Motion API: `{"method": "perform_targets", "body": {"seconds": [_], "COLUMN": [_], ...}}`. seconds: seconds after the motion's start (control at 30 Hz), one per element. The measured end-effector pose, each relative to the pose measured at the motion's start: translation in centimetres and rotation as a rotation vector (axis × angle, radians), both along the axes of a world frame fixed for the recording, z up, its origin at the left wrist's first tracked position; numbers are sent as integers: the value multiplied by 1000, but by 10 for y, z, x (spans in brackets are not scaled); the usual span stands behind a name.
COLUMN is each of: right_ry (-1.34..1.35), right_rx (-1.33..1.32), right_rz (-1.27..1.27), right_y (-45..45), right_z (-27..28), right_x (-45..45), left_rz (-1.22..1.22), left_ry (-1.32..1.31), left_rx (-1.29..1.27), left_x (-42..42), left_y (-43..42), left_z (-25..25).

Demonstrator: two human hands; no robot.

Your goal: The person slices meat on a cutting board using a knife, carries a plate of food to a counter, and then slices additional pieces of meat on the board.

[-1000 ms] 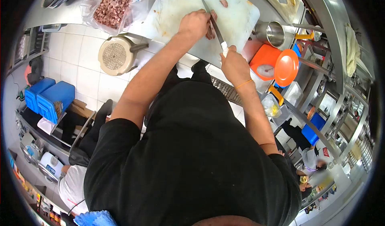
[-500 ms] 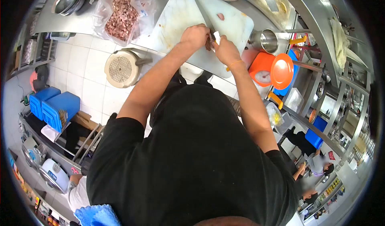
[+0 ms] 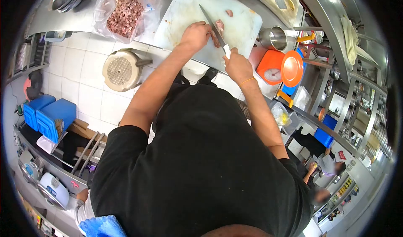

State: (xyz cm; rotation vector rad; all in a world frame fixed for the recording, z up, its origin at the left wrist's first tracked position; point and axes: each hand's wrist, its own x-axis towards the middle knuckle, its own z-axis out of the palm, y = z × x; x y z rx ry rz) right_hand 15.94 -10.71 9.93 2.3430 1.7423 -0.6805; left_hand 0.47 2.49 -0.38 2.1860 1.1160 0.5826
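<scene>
We are gripping a white-handled knife (image 3: 212, 25) in our right hand (image 3: 238, 67), fingers closed around the handle near the right edge of the cutting board (image 3: 244, 34), with the blade slanting across its middle and the tip pointing toward the far edge. Our left hand (image 3: 196, 36) is curling its fingers against the meat (image 3: 215, 40), which is lying on both sides of the blade mid-board; we are not able to tell whether that hand is gripping or only pressing. A small scrap (image 3: 229, 13) is lying nearer the board's far edge. Left of the board, a plastic bag (image 3: 150, 3) is holding diced meat (image 3: 124, 12) by the near edge of the table (image 3: 75, 22). A metal pot (image 3: 275, 39) is standing just beside the board's right edge.
</scene>
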Motion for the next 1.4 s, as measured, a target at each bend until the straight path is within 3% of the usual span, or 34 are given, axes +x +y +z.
{"method": "perform_targets", "body": {"seconds": [0.1,0.27,0.87,0.97,1.1,1.27,1.4], "right_ry": [7,69,204,152,165,144,228], "right_rx": [-1,61,81,110,221,246,227], "right_rz": [-5,-53,-12,8,-70,-114,-159], "right_y": [-4,10,56,46,1,-56,-68], "right_z": [-2,-54,-62,-26,1,-55,-62], "right_x": [-2,-4,17,26,54,86,83], "left_rz": [-21,-104,-227,-137,60,137,284], "left_ry": [1,27,15,-53,28,95,43], "left_rx": [17,87,159,87,172,219,227], "left_x": [3,6,5,-1,5,-4,-23], "left_y": [1,4,-9,-18,-21,-43,-56], "left_z": [-5,-13,-4,10,-6,-12,11]}}
